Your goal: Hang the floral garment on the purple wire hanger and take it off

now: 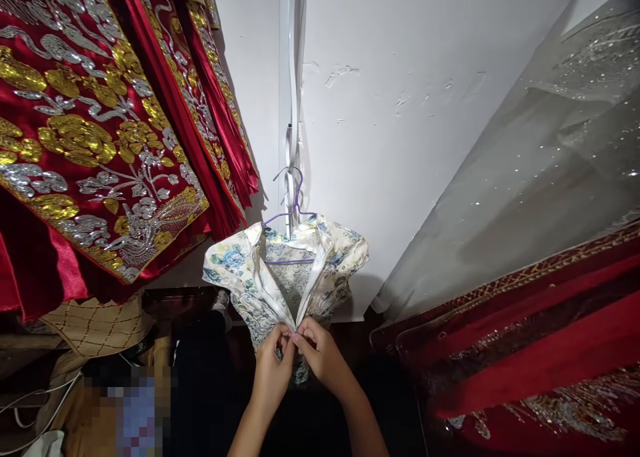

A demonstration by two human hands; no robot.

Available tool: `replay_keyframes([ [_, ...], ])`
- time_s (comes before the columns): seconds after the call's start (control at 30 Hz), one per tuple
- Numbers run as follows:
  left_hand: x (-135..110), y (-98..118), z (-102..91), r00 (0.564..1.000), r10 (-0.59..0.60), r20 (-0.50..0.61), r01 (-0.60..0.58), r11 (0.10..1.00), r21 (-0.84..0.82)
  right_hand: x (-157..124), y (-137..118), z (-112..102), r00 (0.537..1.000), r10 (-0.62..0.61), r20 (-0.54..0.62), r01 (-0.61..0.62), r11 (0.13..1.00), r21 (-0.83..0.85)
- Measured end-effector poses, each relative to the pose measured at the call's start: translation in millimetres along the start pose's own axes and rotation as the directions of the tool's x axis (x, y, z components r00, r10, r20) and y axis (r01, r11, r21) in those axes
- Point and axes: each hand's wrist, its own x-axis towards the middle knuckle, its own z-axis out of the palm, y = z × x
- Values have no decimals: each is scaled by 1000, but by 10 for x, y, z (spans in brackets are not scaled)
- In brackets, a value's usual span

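Note:
A small cream dress with a blue floral print hangs on a purple wire hanger against the white wall. Its front opening lies apart at the collar. My left hand and my right hand meet at the middle of the dress front, both pinching the two fabric edges together. The fingertips press closed on the cloth where the opening ends. The lower part of the dress is hidden behind my hands.
Red garments with gold and silver embroidery hang at the upper left. A sheer glittered veil and more red embroidered cloth hang at the right. A woven tan item and white cables sit lower left.

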Motion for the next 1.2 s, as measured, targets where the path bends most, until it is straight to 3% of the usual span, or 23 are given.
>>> replay_keyframes([
  [0.17,-7,14,59,998,47,31,-47,999,-13,-42,-95,-7,998,47,28,-49,997,63],
  [0.33,-5,-30,119,997,58,41,-58,998,-12,4,6,81,977,174,126,-208,914,350],
  [0.43,52,-91,173,997,70,21,-70,998,-1,121,-93,64,977,206,49,-206,871,447],
  [0.57,211,-197,256,996,89,28,-91,995,47,505,-744,-227,975,74,-210,37,878,477],
  [0.7,395,-193,262,986,137,95,-146,985,95,827,-1494,-525,964,-84,-252,199,858,474],
  [0.77,467,-86,222,979,143,149,-160,980,115,835,-1638,-547,957,-127,-260,234,867,440],
  [0.87,568,239,126,970,176,167,-189,980,60,721,-1563,-451,957,-121,-262,222,888,403],
  [0.9,610,383,86,971,208,122,-210,978,7,678,-1510,-408,957,-118,-265,219,894,391],
  [1.0,779,842,-73,944,294,-150,-314,940,-136,593,-1430,-300,955,-149,-257,235,908,346],
  [1.07,903,1099,-207,906,361,-222,-382,922,-63,575,-1471,-259,950,-194,-243,265,915,305],
  [1.2,1024,1363,-429,877,459,-142,-432,882,187,599,-1566,-234,927,-278,-252,326,929,175],
])
